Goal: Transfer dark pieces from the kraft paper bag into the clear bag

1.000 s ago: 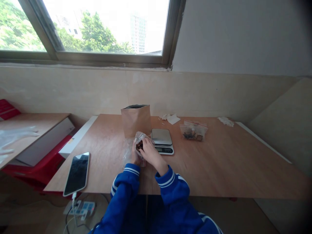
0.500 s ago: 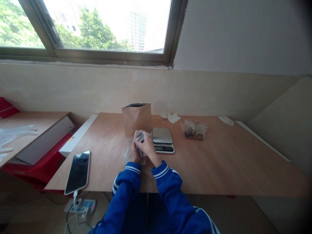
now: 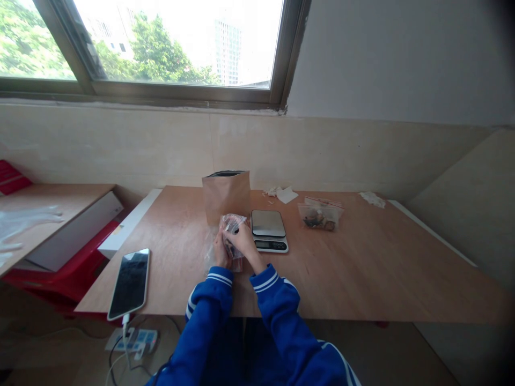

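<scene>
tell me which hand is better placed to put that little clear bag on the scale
Right, probably. The right hand grips the clear bag on the side nearest the scale; the left hand holds its far side.

Clear plastic bag (image 3: 230, 225), dark contents, upright, crumpled, mid-table.

Both hands, left hand (image 3: 221, 252) and right hand (image 3: 242, 242), clasp a clear plastic bag (image 3: 230, 224) just left of the scale (image 3: 268, 230), with a brown paper bag (image 3: 226, 194) upright behind-left of the scale.
</scene>
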`<state>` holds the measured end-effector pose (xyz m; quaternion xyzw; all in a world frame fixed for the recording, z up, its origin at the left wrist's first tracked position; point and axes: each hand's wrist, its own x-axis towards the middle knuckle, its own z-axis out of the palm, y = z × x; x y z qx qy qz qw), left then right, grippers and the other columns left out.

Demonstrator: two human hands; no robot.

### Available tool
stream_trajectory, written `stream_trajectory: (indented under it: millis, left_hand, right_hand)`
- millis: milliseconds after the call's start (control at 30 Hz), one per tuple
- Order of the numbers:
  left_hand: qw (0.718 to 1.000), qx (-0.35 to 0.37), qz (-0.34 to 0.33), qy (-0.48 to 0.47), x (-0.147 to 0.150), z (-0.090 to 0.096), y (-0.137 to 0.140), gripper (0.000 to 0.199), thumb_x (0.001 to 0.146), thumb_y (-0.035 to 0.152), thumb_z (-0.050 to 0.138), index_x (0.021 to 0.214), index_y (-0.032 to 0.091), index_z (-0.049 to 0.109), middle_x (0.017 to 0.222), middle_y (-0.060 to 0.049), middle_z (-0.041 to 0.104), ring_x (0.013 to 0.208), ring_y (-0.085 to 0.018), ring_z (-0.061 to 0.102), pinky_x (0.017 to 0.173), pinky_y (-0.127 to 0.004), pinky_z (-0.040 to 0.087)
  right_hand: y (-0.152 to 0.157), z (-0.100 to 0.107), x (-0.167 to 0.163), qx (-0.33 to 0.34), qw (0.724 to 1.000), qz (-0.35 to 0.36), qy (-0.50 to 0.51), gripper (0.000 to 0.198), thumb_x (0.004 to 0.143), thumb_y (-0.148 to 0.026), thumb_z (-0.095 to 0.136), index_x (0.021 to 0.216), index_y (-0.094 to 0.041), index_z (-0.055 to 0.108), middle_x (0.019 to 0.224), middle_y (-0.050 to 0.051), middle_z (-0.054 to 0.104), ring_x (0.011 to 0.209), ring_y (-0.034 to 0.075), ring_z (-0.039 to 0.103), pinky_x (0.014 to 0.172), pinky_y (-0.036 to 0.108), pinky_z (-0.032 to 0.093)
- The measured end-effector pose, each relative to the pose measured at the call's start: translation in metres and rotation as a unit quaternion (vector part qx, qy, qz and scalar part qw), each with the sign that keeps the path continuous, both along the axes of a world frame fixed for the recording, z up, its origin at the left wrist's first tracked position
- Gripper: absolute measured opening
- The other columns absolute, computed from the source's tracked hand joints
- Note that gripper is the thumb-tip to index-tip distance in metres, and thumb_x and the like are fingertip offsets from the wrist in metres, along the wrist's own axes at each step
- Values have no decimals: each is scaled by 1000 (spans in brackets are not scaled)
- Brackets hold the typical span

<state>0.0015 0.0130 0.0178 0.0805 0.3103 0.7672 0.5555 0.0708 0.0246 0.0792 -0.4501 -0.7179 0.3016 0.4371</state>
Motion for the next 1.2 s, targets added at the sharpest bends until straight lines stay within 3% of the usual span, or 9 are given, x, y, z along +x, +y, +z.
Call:
stream_trajectory:
  millis: [67,133,300,567,733,867,1000,1200]
  left_hand:
    - [999,-9,23,29,1,1,0,22,84,31,62,97,16,72,99,-6,74,104,-20,67,96,-29,49]
    - [1000,-8,6,28,1,3,-2,26,84,33,62,98,14,72,99,-8,74,103,-22,67,96,-31,50]
    - [998,22,-52,-20,-1,8,-4,39,87,42,58,110,12,69,108,-12,71,104,-23,67,95,-33,51]
    - [998,7,-20,-53,-5,2,-2,38,90,45,50,100,15,71,97,-8,72,101,-22,67,89,-31,53]
    - [998,14,-25,-55,-5,9,-5,36,91,40,50,103,13,70,96,-9,71,98,-22,67,85,-30,54]
    - [998,12,-39,-43,-6,12,-6,41,91,45,48,101,14,71,100,-11,71,101,-25,66,82,-31,54]
    - [999,-26,17,7,-8,7,-4,33,87,39,55,111,20,70,106,-9,71,95,-22,67,79,-30,54]
    - [997,-60,36,17,-12,-5,1,31,82,28,60,110,20,70,101,-6,72,67,-11,62,65,-25,52]
  right_hand:
    - [1,2,4,-16,999,40,13,25,80,-21,64,105,-21,68,111,5,71,108,20,63,100,35,46]
    - [2,4,8,-31,997,67,15,22,81,-20,63,101,-21,69,107,4,72,104,19,65,98,34,48]
    - [0,4,12,-28,998,49,0,25,79,-15,63,103,-20,65,104,6,71,99,21,66,95,37,48]
    - [-6,-7,13,-29,995,97,-10,21,81,-14,61,101,-19,54,99,5,65,97,19,64,89,34,49]
    - [-8,2,14,16,990,137,-10,17,87,-17,55,104,-21,58,108,5,66,103,18,62,94,33,47]
    - [-11,22,20,49,989,138,4,15,90,-18,50,97,-20,64,107,6,67,105,18,61,97,32,44]
    - [1,62,27,70,989,112,60,17,93,-28,51,102,-21,63,107,5,68,100,17,63,92,30,48]
    - [67,134,11,218,965,66,128,24,96,-40,47,107,-23,59,111,5,66,103,18,62,94,30,46]
